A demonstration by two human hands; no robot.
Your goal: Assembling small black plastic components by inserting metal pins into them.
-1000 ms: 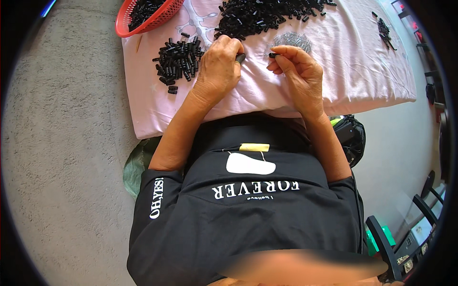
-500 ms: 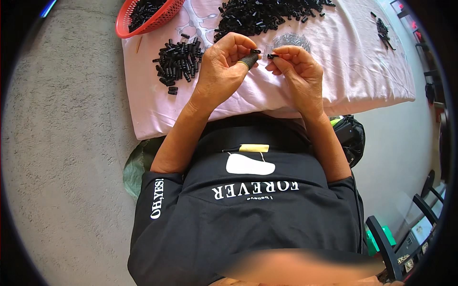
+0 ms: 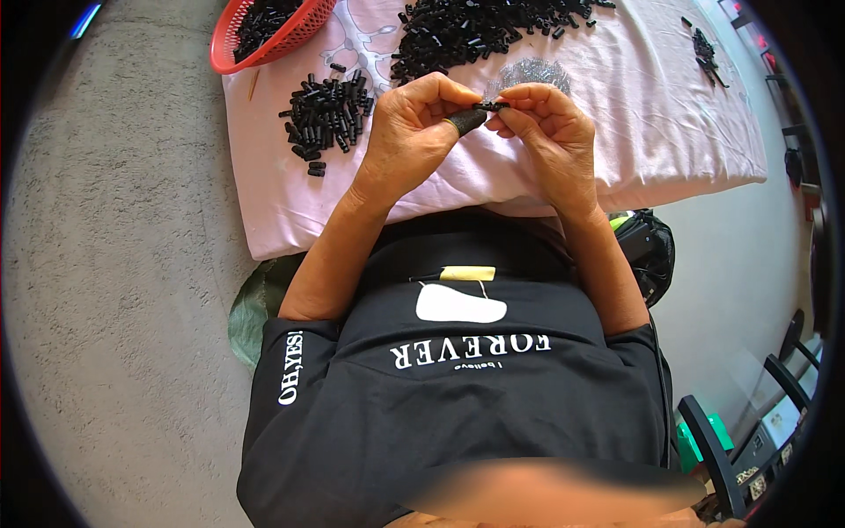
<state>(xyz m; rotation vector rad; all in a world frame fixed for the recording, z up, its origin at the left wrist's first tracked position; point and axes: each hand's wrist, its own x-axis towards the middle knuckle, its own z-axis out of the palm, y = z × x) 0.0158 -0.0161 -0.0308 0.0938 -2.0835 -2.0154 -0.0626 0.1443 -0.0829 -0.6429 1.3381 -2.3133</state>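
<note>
Above the near part of the cloth-covered table my two hands meet fingertip to fingertip. My left hand (image 3: 414, 123), with a dark finger cot on its thumb, pinches a small black plastic piece (image 3: 487, 106). From the other side my right hand (image 3: 550, 128) pinches the end of a small black piece, and the two pieces touch or join in line; fingers partly cover them. Just beyond lies a heap of small shiny clear or metal bits (image 3: 532, 75). Left of my hands is a pile of short black cylinders (image 3: 327, 114).
A large heap of black parts (image 3: 466, 35) spreads over the far side of the pink cloth (image 3: 669, 132). The red basket (image 3: 290, 40) at the far left holds more. A few black pieces (image 3: 704, 55) lie far right. Below the table's right side sits a black bag (image 3: 647, 255).
My hands have come together: the black pieces, held apart half a second ago, now meet between my fingertips. The piles look unchanged.
</note>
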